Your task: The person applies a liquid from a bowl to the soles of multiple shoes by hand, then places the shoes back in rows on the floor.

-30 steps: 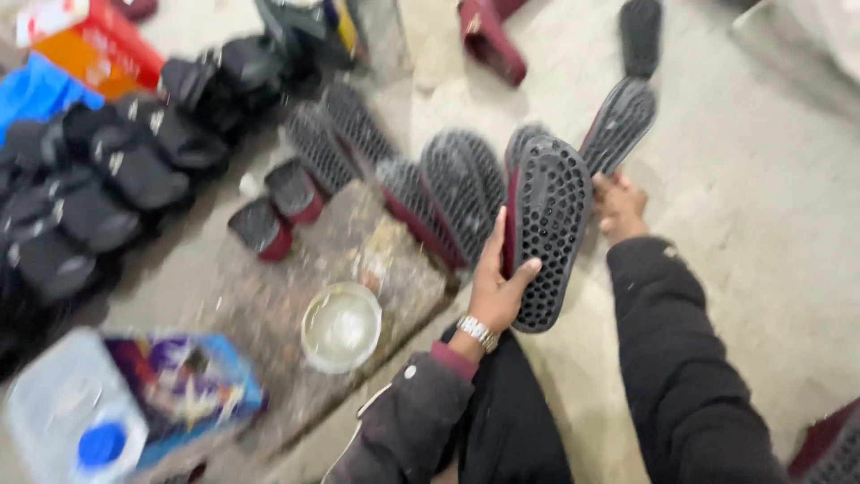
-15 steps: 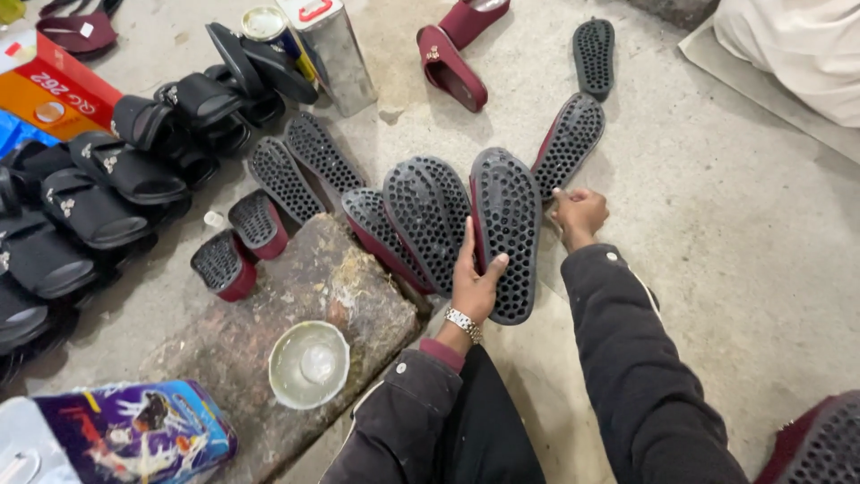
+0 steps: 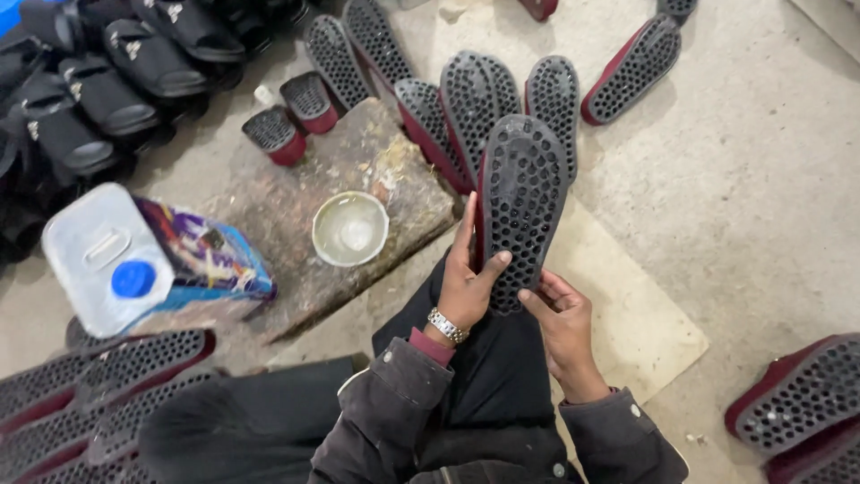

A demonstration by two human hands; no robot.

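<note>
Held upright over the lap, studded face toward the camera: one black rubber sandal sole with a maroon edge [image 3: 522, 206], probably turned so for a look at its tread. Left hand [image 3: 466, 287], grip closed along the sole's left edge, thumb pressed across the heel studs. Right hand [image 3: 564, 327], fingers cupped beneath the heel, touching it from below, half curled.

Just beyond, a fan of matching soles [image 3: 466, 99] leaned on edge against the far side of a rough, stained stone slab [image 3: 269, 215] serving as worktop, likely kept within reach. Near the slab's right edge, a shallow round metal bowl [image 3: 350, 229], pale residue inside. At its left corner, a white plastic jerrycan with a blue cap [image 3: 116, 260]. Along the far left floor, black strapped slippers [image 3: 107, 90], matte and padded.
</note>
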